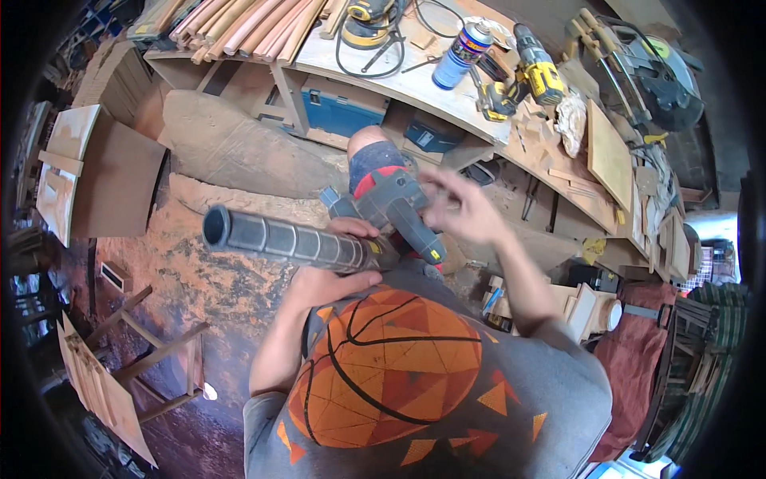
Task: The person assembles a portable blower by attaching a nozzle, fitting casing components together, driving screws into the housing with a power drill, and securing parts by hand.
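Note:
A dark grey and red leaf blower (391, 199) lies across in front of my body, its wide ribbed black tube (279, 239) pointing left. My left hand (335, 283) wraps around the tube near the body, thumb on the near side and fingertips showing on the far side. Beside the blower's right side, my right hand (467, 207) is raised with its fingers apart, slightly blurred. Its fingertips are close to the grey housing; whether they touch it I cannot tell.
A workbench (415, 80) across the far side bears wooden rods (247, 28), a sander (367, 28), a blue spray can (463, 54), a yellow drill (538, 72) and a mitre saw (662, 80). Blue toolboxes (343, 108) sit beneath. A wooden frame (152, 351) stands left on the dusty floor.

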Demonstrator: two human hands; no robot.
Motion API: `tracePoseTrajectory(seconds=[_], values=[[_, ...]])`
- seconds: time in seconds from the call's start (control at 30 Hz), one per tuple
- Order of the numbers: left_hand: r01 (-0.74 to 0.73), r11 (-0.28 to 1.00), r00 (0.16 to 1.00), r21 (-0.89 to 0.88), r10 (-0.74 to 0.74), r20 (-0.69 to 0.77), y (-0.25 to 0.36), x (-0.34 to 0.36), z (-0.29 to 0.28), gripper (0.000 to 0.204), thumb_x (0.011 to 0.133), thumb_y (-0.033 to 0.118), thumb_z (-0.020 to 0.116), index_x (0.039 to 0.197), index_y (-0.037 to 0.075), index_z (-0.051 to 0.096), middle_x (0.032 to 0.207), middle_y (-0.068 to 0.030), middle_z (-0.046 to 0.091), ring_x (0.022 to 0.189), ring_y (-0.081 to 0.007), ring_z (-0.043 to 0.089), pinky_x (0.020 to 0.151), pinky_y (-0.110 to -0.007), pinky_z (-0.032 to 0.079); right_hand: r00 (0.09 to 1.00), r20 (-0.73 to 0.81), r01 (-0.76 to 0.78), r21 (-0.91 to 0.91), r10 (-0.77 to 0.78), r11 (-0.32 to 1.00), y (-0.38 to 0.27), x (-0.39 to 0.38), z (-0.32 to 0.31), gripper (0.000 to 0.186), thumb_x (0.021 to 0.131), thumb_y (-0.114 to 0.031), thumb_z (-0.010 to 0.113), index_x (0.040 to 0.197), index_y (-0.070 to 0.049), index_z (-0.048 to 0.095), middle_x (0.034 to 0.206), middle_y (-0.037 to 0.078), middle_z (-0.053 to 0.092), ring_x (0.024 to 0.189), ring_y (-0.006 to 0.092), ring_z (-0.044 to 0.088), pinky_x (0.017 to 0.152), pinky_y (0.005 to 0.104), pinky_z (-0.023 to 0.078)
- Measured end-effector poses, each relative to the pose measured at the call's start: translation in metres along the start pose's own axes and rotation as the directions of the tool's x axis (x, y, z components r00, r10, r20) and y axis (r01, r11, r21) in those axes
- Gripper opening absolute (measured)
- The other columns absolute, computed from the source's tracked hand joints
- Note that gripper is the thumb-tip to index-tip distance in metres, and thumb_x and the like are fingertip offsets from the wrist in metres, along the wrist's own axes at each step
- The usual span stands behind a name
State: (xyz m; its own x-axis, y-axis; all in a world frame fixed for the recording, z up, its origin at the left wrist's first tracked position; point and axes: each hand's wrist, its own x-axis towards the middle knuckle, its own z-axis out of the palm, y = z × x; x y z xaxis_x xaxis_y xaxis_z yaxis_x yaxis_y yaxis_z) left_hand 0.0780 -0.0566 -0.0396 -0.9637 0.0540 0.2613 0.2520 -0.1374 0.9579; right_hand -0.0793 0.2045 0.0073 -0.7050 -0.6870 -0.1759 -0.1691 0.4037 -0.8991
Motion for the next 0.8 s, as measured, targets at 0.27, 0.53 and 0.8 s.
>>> tracePoseTrajectory(seconds=[0.27, 0.53, 0.8], values=[[-0.018, 0.866, 0.888, 0.5, -0.216, 0.407, 0.025, 0.055, -0.074, 0.052, 0.084, 0.01, 0.08, 0.134, 0.006, 0.066, 0.141, -0.0152, 0.063, 0.132, -0.0326, 0.059, 0.111, -0.044, 0.046, 0.964, -0.21, 0.094, -0.311, -0.165, 0.946, 0.033, -0.051, 0.06, 0.086, 0.073, -0.015, 0.087, 0.151, -0.009, 0.05, 0.161, 0.021, 0.034, 0.137, 0.0391, 0.049, 0.107, 0.045, 0.051], [-0.6, 0.402, 0.768, 0.692, 0.046, 0.639, -0.004, 0.121, -0.005, 0.034, 0.088, 0.011, 0.072, 0.122, 0.007, 0.073, 0.114, -0.0105, 0.066, 0.102, -0.032, 0.062, 0.092, -0.043, 0.053, 0.936, -0.239, 0.204, -0.232, -0.259, 0.951, 0.036, -0.064, 0.066, 0.085, 0.07, -0.009, 0.078, 0.151, -0.012, 0.051, 0.161, 0.02, 0.031, 0.116, 0.0357, 0.066, 0.102, 0.0454, 0.054], [-0.7, 0.378, 0.682, 0.606, 0.103, 0.724, -0.009, 0.139, -0.014, 0.041, 0.082, 0.009, 0.075, 0.122, 0.001, 0.072, 0.11, -0.0125, 0.068, 0.099, -0.0319, 0.067, 0.085, -0.042, 0.057, 0.927, -0.256, 0.226, -0.2, -0.273, 0.953, 0.031, -0.062, 0.064, 0.085, 0.067, -0.008, 0.077, 0.149, -0.009, 0.052, 0.159, 0.022, 0.031, 0.112, 0.0348, 0.064, 0.097, 0.0439, 0.055]])
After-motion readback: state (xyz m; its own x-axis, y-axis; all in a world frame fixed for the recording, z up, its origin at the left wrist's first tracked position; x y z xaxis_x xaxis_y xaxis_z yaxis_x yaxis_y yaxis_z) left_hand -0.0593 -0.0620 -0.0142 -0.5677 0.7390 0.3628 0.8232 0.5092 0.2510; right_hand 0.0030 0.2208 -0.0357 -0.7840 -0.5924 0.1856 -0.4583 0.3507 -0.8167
